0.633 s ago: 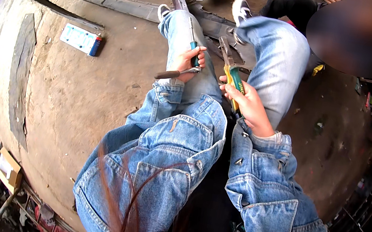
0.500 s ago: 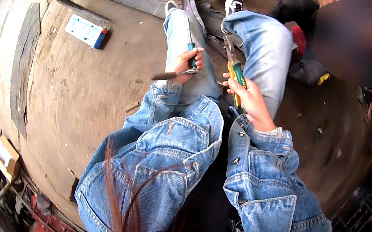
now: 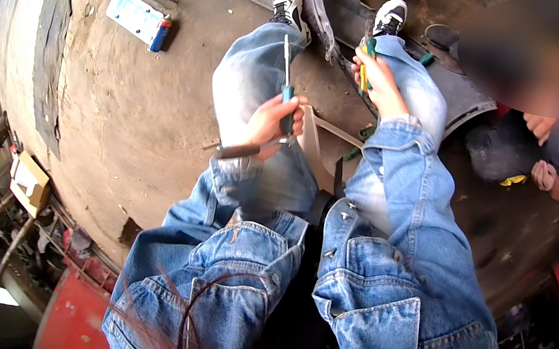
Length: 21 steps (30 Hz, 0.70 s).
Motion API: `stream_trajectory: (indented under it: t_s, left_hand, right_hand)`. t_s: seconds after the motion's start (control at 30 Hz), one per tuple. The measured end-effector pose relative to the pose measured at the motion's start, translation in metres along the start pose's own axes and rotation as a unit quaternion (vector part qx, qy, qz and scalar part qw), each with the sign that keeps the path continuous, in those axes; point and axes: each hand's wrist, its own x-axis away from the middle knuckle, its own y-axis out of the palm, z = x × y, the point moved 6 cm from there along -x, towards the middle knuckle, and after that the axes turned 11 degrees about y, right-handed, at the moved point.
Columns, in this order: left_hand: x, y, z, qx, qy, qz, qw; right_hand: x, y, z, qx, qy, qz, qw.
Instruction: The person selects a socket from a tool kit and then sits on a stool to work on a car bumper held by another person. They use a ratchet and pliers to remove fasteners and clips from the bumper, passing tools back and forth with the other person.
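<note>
Though slim, straight metal-shafted screwdriver (image 3: 288, 92)

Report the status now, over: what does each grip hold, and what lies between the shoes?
Left grip closed on screwdriver and dark-handled tool. Right grip closed on yellow-and-green pliers. Between shoes: long dark strip.

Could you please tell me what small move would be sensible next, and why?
I'd probably lay the slim dark-handled tool on the brown floor at left: the left hand holds it together with a teal-handled screwdriver, which likely crowds its grip, while the right hand is occupied with yellow-and-green-handled pliers.
</note>
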Motion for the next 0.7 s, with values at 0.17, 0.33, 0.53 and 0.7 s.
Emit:
stream_trajectory:
  t_s: [0.17, 0.33, 0.53, 0.7]
  left_hand:
    - [-0.176, 0.004, 0.034, -0.091, -0.036, 0.048, 0.994]
    - [-0.287, -0.048, 0.053, -0.159, 0.01, 0.116, 0.98]
    - [-0.348, -0.119, 0.033, -0.306, 0.068, 0.271, 0.91]
    - [-0.38, -0.129, 0.023, -0.602, 0.099, 0.284, 0.74]
  right_hand:
    - [-0.129, -0.018, 0.023, 0.029, 0.083, 0.136, 0.987]
    - [-0.181, 0.011, 0.059, 0.011, 0.131, 0.094, 0.987]
    - [-0.164, 0.055, 0.052, 0.398, 0.032, 0.111, 0.91]
    - [-0.129, 0.098, 0.112, 0.342, 0.19, -0.171, 0.904]
